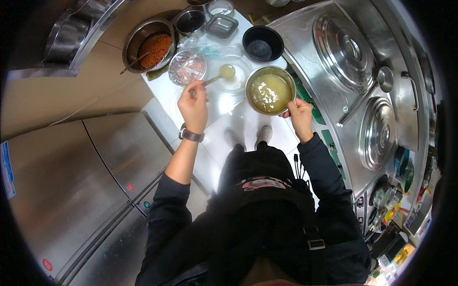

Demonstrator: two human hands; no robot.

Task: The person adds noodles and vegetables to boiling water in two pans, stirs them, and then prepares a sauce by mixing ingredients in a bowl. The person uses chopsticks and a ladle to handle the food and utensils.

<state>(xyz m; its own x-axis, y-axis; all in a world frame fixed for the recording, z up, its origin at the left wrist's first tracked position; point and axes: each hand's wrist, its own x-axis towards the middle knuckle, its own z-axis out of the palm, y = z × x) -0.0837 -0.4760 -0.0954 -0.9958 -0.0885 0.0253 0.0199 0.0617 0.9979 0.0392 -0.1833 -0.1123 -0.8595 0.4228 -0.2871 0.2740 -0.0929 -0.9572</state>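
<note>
My left hand (193, 107) grips the handle of a small ladle (227, 71), whose bowl carries a pale yellowish liquid. Under the ladle is a clear round lid or shallow dish (243, 80) on the white table. In my right hand (299, 116), held by its rim, is a metal bowl (271, 90) of glossy yellow-green liquid. Just left of the ladle stands a bowl covered in plastic film (188, 68), with something pinkish inside. A black round tub (263, 43) sits behind the metal bowl.
A steel pot of reddish-brown crumbly food (154, 50) with a spoon stands at the table's back left. Nearby are a pot of dark liquid (190, 22) and a lidded rectangular container (222, 26). Steel counter with large lids (349, 53) runs along the right; a steel refrigerator (78, 178) along the left.
</note>
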